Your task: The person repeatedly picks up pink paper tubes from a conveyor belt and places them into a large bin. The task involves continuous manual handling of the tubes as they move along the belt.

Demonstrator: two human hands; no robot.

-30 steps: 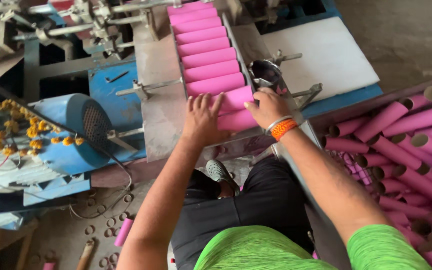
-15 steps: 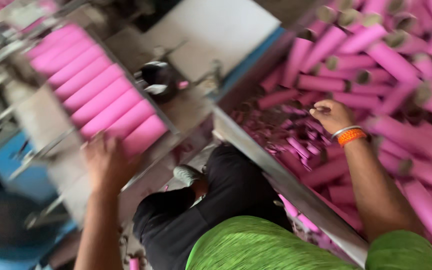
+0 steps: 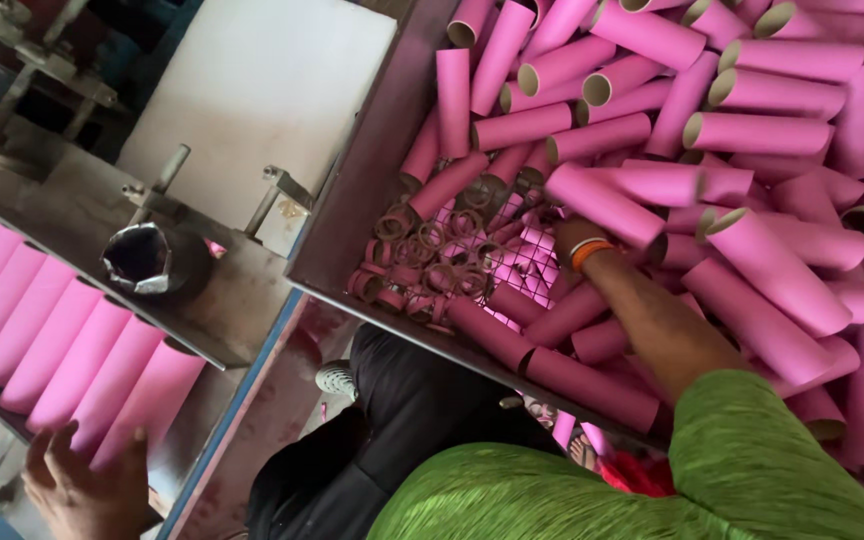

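Note:
My right hand (image 3: pixel 570 236) reaches into a metal bin (image 3: pixel 352 215) heaped with pink cardboard tubes (image 3: pixel 752 140). A pink tube (image 3: pixel 602 203) lies over its fingers, so I cannot see whether it grips one. An orange band (image 3: pixel 592 252) circles that wrist. My left hand (image 3: pixel 87 485) sits at the lower left with fingers spread, touching the near end of a row of pink tubes (image 3: pixel 62 350) lying side by side on a machine tray. It holds nothing.
Small brown cardboard rings (image 3: pixel 422 262) pile in the bin's near corner over a pink mesh. A dark metal cup (image 3: pixel 142 262) stands beside the tray. A white panel (image 3: pixel 262 90) lies beyond it. My dark trousers and a shoe (image 3: pixel 337 380) show below.
My view has swung right toward the bin. My right hand left the tube row and went deep into the heap of tubes. My left hand stayed at the row's near end.

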